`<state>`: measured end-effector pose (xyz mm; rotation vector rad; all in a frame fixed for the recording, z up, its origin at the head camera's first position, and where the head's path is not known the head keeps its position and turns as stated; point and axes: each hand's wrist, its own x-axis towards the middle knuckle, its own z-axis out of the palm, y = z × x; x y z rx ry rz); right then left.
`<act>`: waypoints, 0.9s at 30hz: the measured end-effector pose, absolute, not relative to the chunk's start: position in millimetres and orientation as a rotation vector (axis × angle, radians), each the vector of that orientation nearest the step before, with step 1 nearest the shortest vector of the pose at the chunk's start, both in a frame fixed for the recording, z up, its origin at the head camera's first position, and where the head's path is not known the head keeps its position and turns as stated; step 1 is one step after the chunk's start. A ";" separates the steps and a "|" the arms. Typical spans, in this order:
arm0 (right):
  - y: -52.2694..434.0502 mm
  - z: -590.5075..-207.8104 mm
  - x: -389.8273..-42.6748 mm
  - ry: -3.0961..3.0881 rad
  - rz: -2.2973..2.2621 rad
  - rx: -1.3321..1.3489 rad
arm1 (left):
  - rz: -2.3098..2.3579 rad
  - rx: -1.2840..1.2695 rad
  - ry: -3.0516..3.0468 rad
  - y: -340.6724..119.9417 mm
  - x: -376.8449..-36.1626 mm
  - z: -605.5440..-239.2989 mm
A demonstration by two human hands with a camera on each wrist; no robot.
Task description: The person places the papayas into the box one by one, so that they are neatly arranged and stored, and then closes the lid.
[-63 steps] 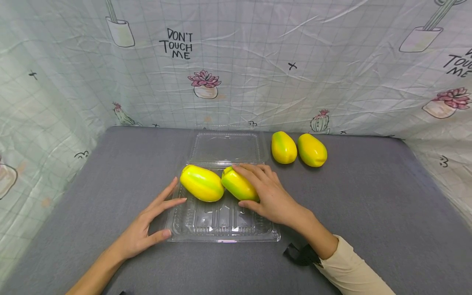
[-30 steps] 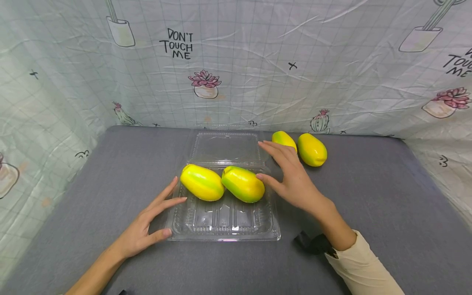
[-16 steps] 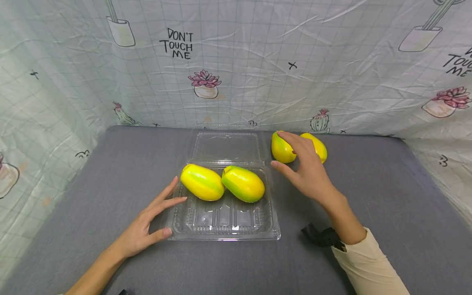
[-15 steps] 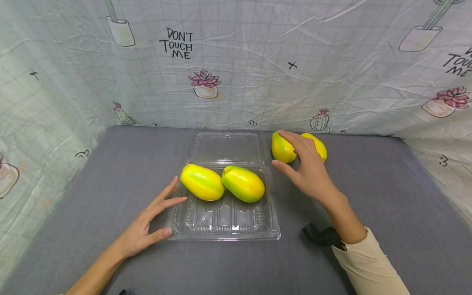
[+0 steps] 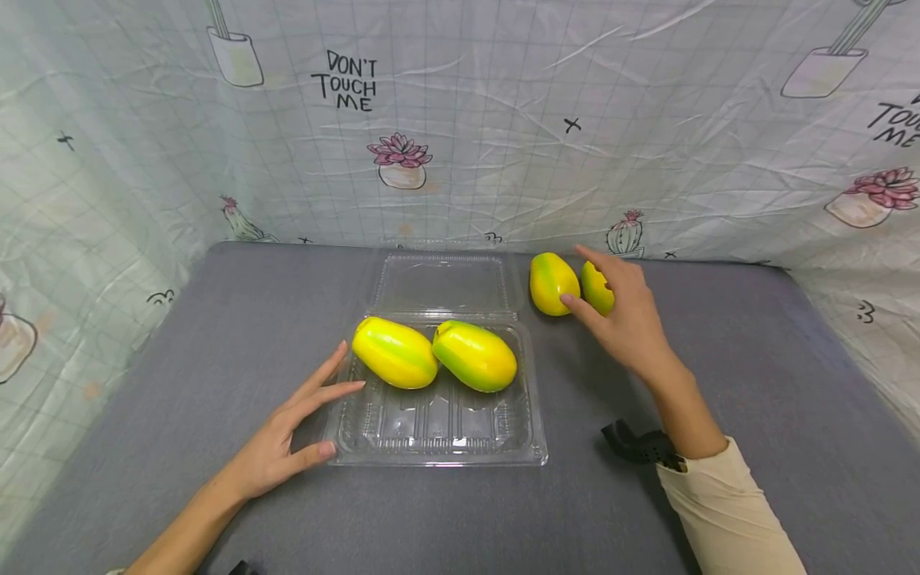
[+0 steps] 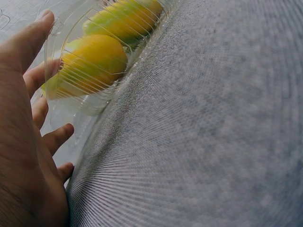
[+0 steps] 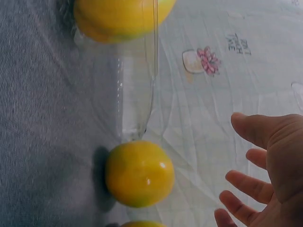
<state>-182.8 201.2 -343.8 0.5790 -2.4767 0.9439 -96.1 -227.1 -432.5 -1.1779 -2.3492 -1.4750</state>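
Note:
A clear plastic clamshell box point(image 5: 431, 461) lies on the table with its lid point(image 5: 442, 283) folded back. Two yellow-green papayas, a left one point(image 5: 394, 353) and a right one point(image 5: 476, 357), lie side by side in the rear of its base. My left hand point(image 5: 271, 449) is at the box's left edge, fingers spread and fingertips at the rim. In the left wrist view, a papaya point(image 6: 97, 61) shows through the clear wall. My right hand point(image 5: 634, 319), fingers spread and holding nothing, hovers over the far-right papaya point(image 5: 596, 289), partly hiding it. Another papaya point(image 5: 553, 284) sits just left of it.
Grey cloth point(image 5: 446, 519) covers the table. A white printed curtain point(image 5: 496, 120) rises behind the table and along both sides. A black strap point(image 5: 640, 446) sits at the right wrist, above a beige sleeve point(image 5: 726, 503).
My right hand lets go of the right papaya in the box, then moves back and right, past the nearer loose papaya to the far-right one. The left hand stays put.

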 end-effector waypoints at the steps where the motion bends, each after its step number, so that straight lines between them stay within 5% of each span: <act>1: 203.1 -344.4 -183.8 -2.480 0.949 0.561 | -1.474 -1.180 -2.348 -227.2 -96.3 -432.7; 27: 242.0 -362.8 -201.5 -2.666 0.962 0.262 | -1.474 -1.173 -2.370 -226.8 -96.2 -431.6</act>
